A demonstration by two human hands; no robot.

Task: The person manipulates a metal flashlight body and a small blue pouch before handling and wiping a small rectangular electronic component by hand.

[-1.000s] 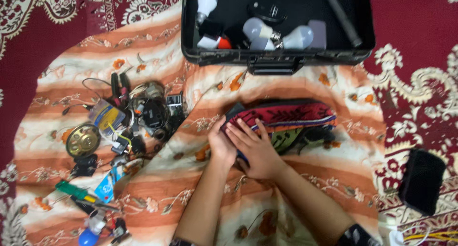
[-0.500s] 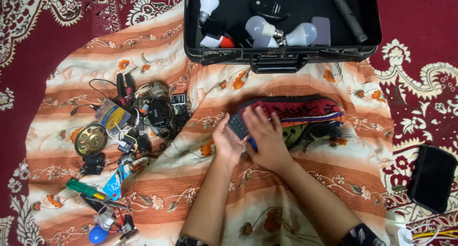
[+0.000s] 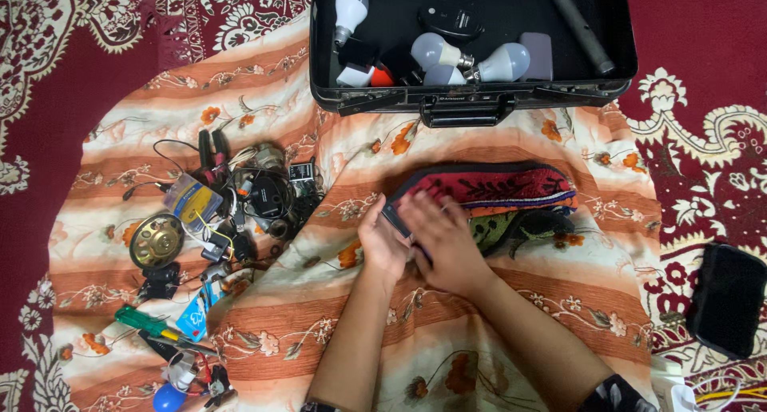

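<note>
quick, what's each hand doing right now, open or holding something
Left hand: on the near end of the red patterned cloth pouch; whether it grips cannot be told.
Right hand: open, fingers spread flat over the same end of the pouch.

Red embroidered pouch (image 3: 495, 186), orange-striped floral cloth (image 3: 479, 356)

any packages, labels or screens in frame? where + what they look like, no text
Blister card: lower left on the striped cloth, beside the green-handled screwdriver; small, blue and white.
Plastic packet: left, in the pile of parts; clear, yellow and blue inside.
Dark slab: right, on the red carpet; rounded, black; screen or case, cannot tell.
</note>
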